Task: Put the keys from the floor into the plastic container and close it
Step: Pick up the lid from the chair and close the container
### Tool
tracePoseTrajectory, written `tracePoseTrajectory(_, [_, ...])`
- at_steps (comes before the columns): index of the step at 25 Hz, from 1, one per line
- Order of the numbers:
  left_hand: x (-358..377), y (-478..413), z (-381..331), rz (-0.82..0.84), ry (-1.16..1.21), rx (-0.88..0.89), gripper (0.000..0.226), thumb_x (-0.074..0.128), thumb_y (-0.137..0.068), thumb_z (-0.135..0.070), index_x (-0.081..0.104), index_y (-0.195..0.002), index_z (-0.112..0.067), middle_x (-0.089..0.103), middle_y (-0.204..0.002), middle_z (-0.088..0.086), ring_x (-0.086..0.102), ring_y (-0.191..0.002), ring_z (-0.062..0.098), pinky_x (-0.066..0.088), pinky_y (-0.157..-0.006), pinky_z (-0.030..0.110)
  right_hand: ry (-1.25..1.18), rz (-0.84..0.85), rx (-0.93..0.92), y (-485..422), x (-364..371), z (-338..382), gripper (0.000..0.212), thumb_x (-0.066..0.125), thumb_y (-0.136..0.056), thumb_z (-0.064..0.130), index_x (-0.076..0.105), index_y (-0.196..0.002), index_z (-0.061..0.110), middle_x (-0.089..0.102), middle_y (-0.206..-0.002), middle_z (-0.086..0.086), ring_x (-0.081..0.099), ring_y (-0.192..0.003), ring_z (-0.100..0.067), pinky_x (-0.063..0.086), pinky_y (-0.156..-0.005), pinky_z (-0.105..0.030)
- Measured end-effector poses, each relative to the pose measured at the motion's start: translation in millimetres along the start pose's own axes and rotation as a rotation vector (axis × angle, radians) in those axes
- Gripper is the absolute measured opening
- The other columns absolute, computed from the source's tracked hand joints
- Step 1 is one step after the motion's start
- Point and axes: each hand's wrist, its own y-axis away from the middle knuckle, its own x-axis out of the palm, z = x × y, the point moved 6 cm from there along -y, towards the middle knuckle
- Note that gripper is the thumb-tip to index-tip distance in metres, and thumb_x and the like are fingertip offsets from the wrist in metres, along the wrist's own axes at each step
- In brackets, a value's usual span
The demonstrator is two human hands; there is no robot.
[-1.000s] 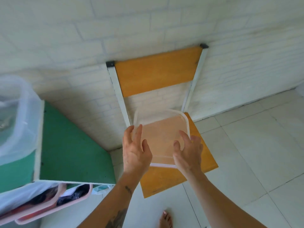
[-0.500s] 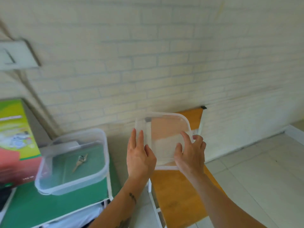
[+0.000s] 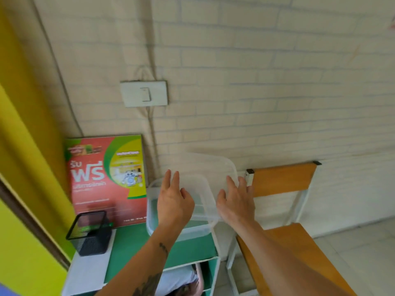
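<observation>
clear lid (image 3: 205, 167) tilted over the plastic container (image 3: 152, 201), left hand (image 3: 174, 201) and right hand (image 3: 236, 201) fingers spread, gripping its edges.
</observation>
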Motion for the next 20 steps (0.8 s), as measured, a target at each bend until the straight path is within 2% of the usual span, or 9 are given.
tracePoseTrajectory(5, [-18.3,-0.4,45.6,0.004,-0.005,-0.084,0.055,0.045,-0.090,-0.010,0.040,-0.145,-0.012,0.029,-0.159,0.010,0.037,-0.140,0.032,0.038,-0.109,0.041,0.091,0.076,-0.089,4.7,24.6,40.9,0.049,0.038,-0.096,0.041,0.036,-0.143,0.026,0.036,-0.145,-0.009,0.038,-0.119,-0.031,0.039,-0.095,-0.041])
tracePoseTrajectory(7, [-17.6,2.2,57.8,0.044,-0.002,-0.117,0.057,0.043,-0.091,-0.010,0.036,-0.147,-0.013,0.026,-0.160,0.011,0.034,-0.142,0.032,0.036,-0.110,0.040,0.123,0.119,-0.105,3.1,32.2,48.0,0.046,0.039,-0.096,0.039,0.038,-0.140,0.025,0.037,-0.143,-0.009,0.038,-0.118,-0.031,0.039,-0.093,-0.040])
tracePoseTrajectory(14, [0.5,4.8,74.4,0.150,-0.014,-0.202,0.056,0.039,-0.094,-0.012,0.032,-0.150,-0.014,0.016,-0.163,0.009,0.030,-0.145,0.029,0.033,-0.112,0.038,0.136,0.253,-0.119,-5.8,58.0,38.7,0.047,0.038,-0.097,0.037,0.035,-0.142,0.024,0.034,-0.144,-0.009,0.036,-0.119,-0.029,0.038,-0.093,-0.039])
tracePoseTrajectory(20, [3.7,5.2,81.3,0.110,-0.020,-0.243,0.056,0.042,-0.093,-0.011,0.037,-0.148,-0.015,0.017,-0.162,0.010,0.033,-0.143,0.031,0.037,-0.109,0.040,0.109,0.279,-0.139,-6.3,69.5,41.4,0.051,0.039,-0.096,0.038,0.032,-0.145,0.024,0.031,-0.147,-0.010,0.035,-0.122,-0.031,0.039,-0.097,-0.040])
